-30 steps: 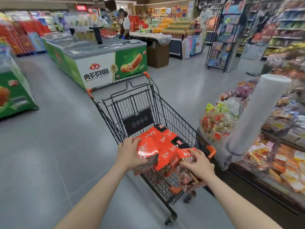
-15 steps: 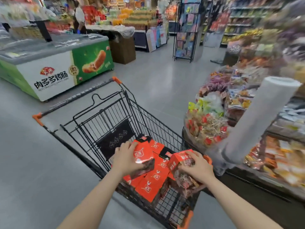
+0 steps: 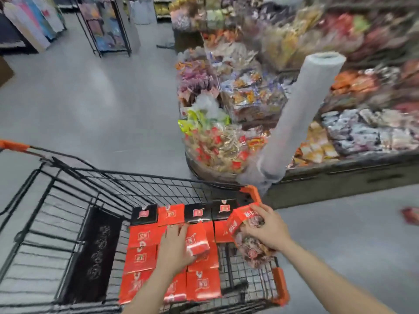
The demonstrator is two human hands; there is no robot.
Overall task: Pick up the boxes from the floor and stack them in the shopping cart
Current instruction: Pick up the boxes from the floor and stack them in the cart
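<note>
The black wire shopping cart (image 3: 74, 200) with orange corners fills the lower left. Several red and black boxes (image 3: 140, 257) lie flat in rows on its floor. My left hand (image 3: 174, 248) reaches down into the cart and grips a red box (image 3: 197, 243) just above the stacked ones. My right hand (image 3: 269, 230) holds another red box (image 3: 244, 225) with a food picture on its side, tilted over the cart's right rim near the orange corner.
A snack display (image 3: 306, 114) heaped with wrapped packets runs along the right. A roll of plastic bags (image 3: 301, 114) leans out beside the cart. A red item (image 3: 410, 215) lies on the grey floor at far right. A black rack (image 3: 108, 26) stands behind.
The view has tilted down over the cart. Both hands have lowered their boxes, the left one now deep inside the cart over the stacked boxes.
</note>
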